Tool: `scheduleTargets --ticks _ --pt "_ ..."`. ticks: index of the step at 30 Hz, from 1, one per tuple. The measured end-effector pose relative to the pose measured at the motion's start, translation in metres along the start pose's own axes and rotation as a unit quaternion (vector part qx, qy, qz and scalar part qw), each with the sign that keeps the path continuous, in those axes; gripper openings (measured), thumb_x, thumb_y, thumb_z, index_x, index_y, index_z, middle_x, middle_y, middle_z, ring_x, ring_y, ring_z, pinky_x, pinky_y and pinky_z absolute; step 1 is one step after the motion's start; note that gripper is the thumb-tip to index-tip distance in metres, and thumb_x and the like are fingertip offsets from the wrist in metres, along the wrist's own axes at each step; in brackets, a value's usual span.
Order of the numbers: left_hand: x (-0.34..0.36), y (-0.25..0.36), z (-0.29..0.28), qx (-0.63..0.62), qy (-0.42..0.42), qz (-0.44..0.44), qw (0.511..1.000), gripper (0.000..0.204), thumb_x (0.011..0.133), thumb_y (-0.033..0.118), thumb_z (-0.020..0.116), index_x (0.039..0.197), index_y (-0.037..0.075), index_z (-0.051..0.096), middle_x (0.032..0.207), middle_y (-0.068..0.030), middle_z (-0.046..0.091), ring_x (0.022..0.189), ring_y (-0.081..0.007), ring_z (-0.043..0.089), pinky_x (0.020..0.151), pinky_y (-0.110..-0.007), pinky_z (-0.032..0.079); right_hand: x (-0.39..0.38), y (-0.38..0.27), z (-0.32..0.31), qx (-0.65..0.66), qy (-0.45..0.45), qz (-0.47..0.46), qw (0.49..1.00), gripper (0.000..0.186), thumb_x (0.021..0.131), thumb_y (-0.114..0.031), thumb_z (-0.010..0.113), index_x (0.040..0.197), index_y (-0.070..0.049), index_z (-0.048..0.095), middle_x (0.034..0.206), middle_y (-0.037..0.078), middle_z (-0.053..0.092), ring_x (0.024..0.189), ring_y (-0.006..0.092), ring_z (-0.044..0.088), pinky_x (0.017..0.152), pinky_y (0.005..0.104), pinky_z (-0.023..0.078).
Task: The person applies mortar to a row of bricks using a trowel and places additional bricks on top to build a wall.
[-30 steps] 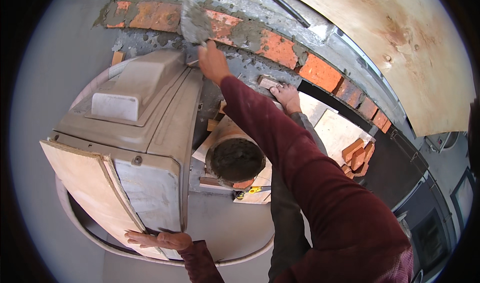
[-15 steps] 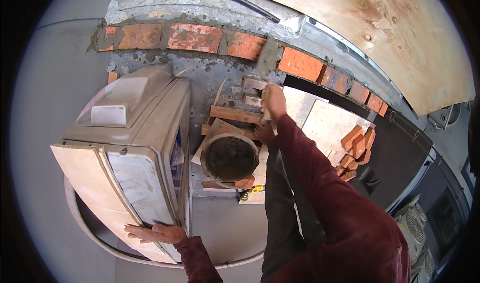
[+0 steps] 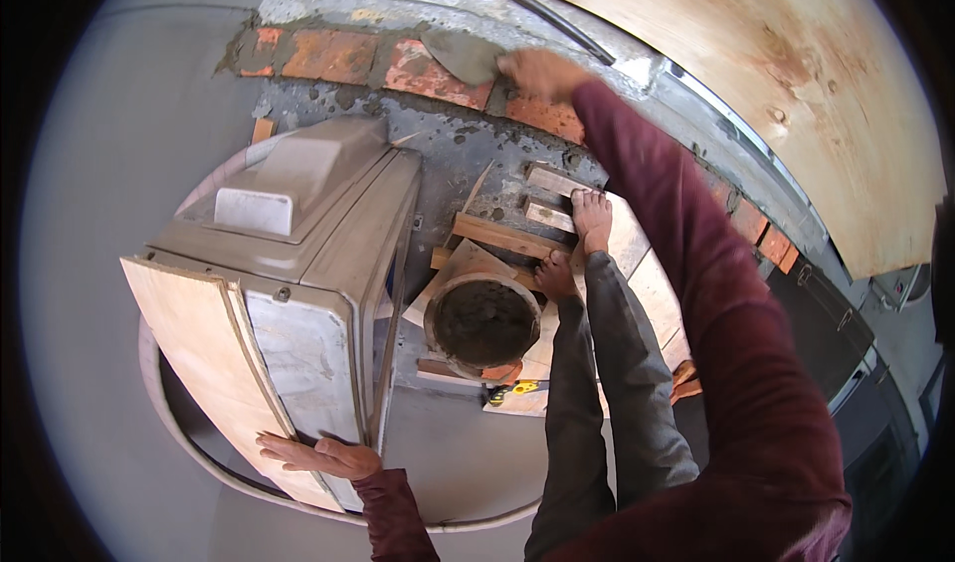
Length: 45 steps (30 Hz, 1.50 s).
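My right hand point(image 3: 542, 73) is wrapped round a trowel, its grip mostly hidden by the fingers. The grey trowel blade point(image 3: 460, 58) lies over the far edge of a mortared red brick point(image 3: 423, 73) in a curved row. Other bricks in that row, such as an orange-red one point(image 3: 545, 114), sit under or beside my right forearm. My left hand point(image 3: 320, 456) rests flat, fingers stretched out, on a plywood strip point(image 3: 214, 353) and the edge of a boxy, pale outdoor unit point(image 3: 303, 353). Neither fingers nor palm there hold anything.
A round bucket point(image 3: 431, 315) of wet grey mortar point(image 3: 485, 321) stands by my bare feet point(image 3: 592, 219). Wooden battens point(image 3: 497, 234) and a yellow-and-black tool point(image 3: 517, 390) lie around it. Beyond the bricks are a dark metal bar point(image 3: 552, 17) and a large plywood sheet point(image 3: 776, 85).
My right hand has carried the trowel up and left, from a joint between two bricks to over the brick row's far edge. The view has shifted slightly. My left hand stays on the plywood strip.
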State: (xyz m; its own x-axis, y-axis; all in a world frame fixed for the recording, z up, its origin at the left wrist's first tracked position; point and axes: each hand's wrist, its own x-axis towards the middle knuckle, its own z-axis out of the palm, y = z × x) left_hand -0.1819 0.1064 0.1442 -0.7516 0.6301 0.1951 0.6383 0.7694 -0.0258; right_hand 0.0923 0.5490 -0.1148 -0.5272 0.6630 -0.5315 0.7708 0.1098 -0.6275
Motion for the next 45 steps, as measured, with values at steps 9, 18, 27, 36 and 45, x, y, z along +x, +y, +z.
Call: scheduleTargets --ticks 9,18,27,36,45 --pt "-0.001 0.000 0.002 -0.008 0.008 -0.009 1.000 0.081 0.099 0.063 0.014 0.156 0.007 0.020 0.161 -0.0131 0.023 0.150 -0.0371 0.010 0.114 -0.064 -0.001 0.060 0.018 -0.081 -0.038 -0.333 0.165 0.928 0.038 0.103 -0.046 0.037 0.109 -0.014 0.056 0.065 -0.001 0.046 0.048 0.0107 0.043 0.040 0.0296 0.037" --pt "0.001 0.004 0.000 -0.010 0.009 -0.003 1.000 0.083 0.099 0.065 0.014 0.156 0.005 0.022 0.160 -0.0152 0.024 0.150 -0.0384 0.012 0.114 -0.064 -0.002 -0.131 0.085 -0.111 0.009 -0.241 0.294 0.925 0.044 0.104 -0.044 0.036 0.105 -0.007 0.060 0.068 0.001 0.047 0.054 0.0128 0.044 0.049 0.0314 0.044" --pt "0.007 0.010 0.005 -0.034 0.012 0.023 0.999 0.074 0.101 0.056 0.021 0.156 0.006 0.023 0.161 -0.0145 0.024 0.149 -0.0415 0.012 0.112 -0.068 -0.002 -0.194 0.177 -0.037 0.044 -0.036 0.160 0.986 0.045 0.101 -0.042 0.043 0.116 -0.003 0.057 0.101 0.018 0.065 0.081 0.0337 0.064 0.065 0.0464 0.052" --pt "-0.003 0.010 -0.003 0.011 0.007 0.016 1.000 0.076 0.101 0.058 0.015 0.155 0.005 0.023 0.160 -0.0164 0.023 0.149 -0.0398 0.012 0.111 -0.069 0.001 -0.288 0.128 0.099 0.176 0.195 0.322 0.909 0.035 0.101 -0.036 0.049 0.108 -0.002 0.048 0.081 0.027 0.062 0.076 0.0450 0.063 0.065 0.0508 0.047" --pt "-0.001 0.003 -0.001 0.026 0.006 0.045 0.999 0.080 0.100 0.062 0.015 0.155 0.004 0.022 0.160 -0.0187 0.023 0.148 -0.0416 0.013 0.112 -0.068 0.005 -0.213 0.136 0.172 0.077 0.229 0.308 0.920 0.032 0.099 -0.035 0.047 0.103 -0.003 0.046 0.085 0.031 0.065 0.082 0.0502 0.063 0.072 0.0567 0.049"
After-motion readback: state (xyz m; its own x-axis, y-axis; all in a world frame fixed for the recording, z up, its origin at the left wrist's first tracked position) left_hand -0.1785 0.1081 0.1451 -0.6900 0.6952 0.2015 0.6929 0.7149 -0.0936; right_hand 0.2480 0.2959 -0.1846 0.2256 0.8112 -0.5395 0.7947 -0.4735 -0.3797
